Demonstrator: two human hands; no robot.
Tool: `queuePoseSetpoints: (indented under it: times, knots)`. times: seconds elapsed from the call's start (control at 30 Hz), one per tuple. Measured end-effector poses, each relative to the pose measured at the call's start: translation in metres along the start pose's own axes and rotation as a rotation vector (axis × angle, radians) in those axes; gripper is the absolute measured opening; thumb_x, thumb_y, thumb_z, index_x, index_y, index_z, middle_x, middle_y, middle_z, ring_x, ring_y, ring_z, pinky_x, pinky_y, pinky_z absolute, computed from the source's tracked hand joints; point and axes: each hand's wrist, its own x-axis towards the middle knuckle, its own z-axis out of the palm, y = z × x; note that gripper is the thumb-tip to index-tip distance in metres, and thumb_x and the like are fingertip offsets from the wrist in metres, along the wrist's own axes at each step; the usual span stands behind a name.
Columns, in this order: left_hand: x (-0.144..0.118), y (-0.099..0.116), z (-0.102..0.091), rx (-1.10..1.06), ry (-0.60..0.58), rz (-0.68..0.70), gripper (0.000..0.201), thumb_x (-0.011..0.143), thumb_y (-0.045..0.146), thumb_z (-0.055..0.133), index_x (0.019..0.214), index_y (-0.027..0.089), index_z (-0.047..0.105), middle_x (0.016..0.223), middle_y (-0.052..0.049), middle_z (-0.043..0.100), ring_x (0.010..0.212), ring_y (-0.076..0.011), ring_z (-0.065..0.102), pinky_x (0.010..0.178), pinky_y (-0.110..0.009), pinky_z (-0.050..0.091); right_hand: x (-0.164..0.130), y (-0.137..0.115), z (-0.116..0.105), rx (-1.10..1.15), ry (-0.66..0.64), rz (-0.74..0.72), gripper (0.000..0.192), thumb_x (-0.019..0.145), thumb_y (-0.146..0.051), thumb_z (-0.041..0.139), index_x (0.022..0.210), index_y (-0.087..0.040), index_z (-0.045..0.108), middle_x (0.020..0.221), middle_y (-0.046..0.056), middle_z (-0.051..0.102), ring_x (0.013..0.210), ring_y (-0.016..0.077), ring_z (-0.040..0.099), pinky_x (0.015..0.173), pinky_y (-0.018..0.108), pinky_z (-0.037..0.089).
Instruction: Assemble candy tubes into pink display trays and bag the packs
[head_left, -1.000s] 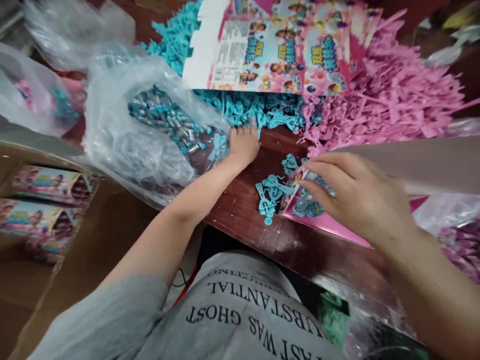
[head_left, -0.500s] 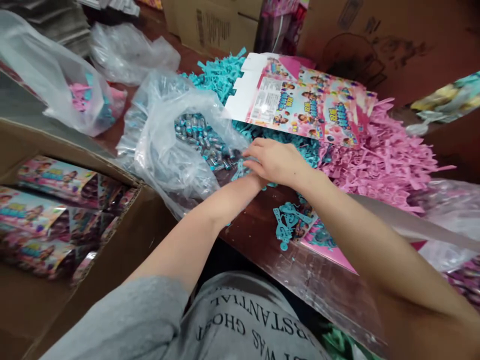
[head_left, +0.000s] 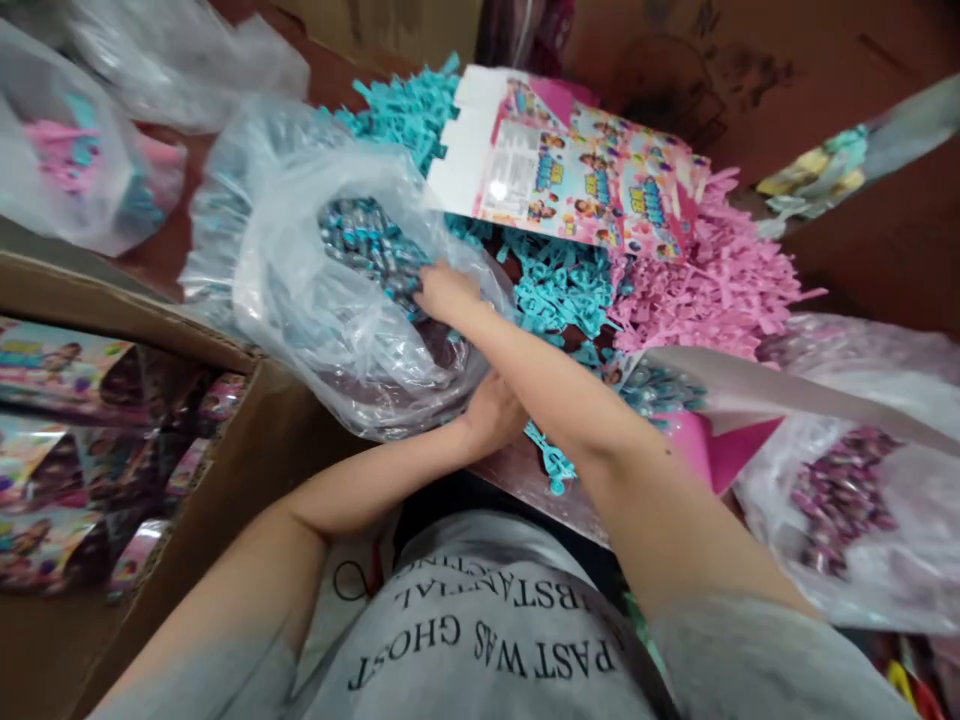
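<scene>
Clear bag (head_left: 330,300) lies left of flattened carton (head_left: 570,180)

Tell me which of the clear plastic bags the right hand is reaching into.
The right hand is in the big open bag of blue-and-silver pieces at centre-left. The bag of purple pieces at right and the pink-and-teal bag at far left are untouched.

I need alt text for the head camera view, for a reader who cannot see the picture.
A person's right hand reaches into a clear plastic bag of small blue and silver pieces, while the left hand rests at the bag's near edge. Piles of blue and pink plastic parts and a flat printed carton lie behind on the table.
</scene>
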Motion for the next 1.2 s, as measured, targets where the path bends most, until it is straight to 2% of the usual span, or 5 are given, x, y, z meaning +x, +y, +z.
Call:
queuePoseSetpoints:
  times: [0.27,0.67,0.93,1.1,1.2]
  knots:
    - [-0.067,0.031,0.011,0.039,0.156,0.296,0.025,0.107,0.020,0.058,0.126,0.019,0.074,0.105,-0.007,0.078,0.090,-0.0227,0.065,0.072,-0.035,0.051,-0.124,0.058,-0.052,0.168,0.304,-0.196,0.033,0.104,-0.022,0.062,0.136,-0.015,0.059,0.125,0.009,0.068,0.110,0.0229,0.066,0.092,0.034,0.051]
    - [-0.051,0.028,0.036,0.087,-0.009,0.387,0.029,0.107,0.018,0.057,0.134,0.018,0.069,0.120,-0.010,0.077,0.106,-0.0248,0.064,0.081,-0.038,0.049,-0.328,0.146,0.053,0.325,0.317,0.057,0.034,0.109,-0.036,0.056,0.141,-0.024,0.061,0.116,0.009,0.077,0.092,0.0228,0.077,0.073,0.035,0.063]
    - [-0.047,0.040,0.031,-0.052,0.124,0.252,0.032,0.108,0.018,0.052,0.136,0.015,0.068,0.116,-0.013,0.078,0.109,-0.0262,0.068,0.091,-0.040,0.052,-0.362,0.153,0.076,0.347,0.358,0.188,0.027,0.107,-0.042,0.059,0.126,-0.024,0.067,0.110,0.008,0.081,0.072,0.0202,0.076,0.065,0.036,0.062]
    - [-0.052,0.044,-0.007,-0.607,0.019,-0.047,0.057,0.104,0.023,0.057,0.160,0.019,0.045,0.113,-0.009,0.070,0.103,-0.0202,0.069,0.096,-0.035,0.058,-0.347,0.148,0.064,0.448,0.402,0.139,0.027,0.107,-0.041,0.061,0.130,-0.029,0.068,0.119,0.008,0.080,0.092,0.0228,0.079,0.079,0.040,0.065]
    - [-0.054,0.040,-0.025,-0.853,-0.024,-0.127,0.039,0.100,0.021,0.061,0.139,0.020,0.066,0.104,-0.005,0.067,0.094,-0.0164,0.066,0.088,-0.029,0.059,-0.331,0.146,0.058,0.513,0.395,0.027,0.025,0.107,-0.040,0.061,0.128,-0.030,0.070,0.120,0.007,0.080,0.105,0.0235,0.078,0.087,0.041,0.066]
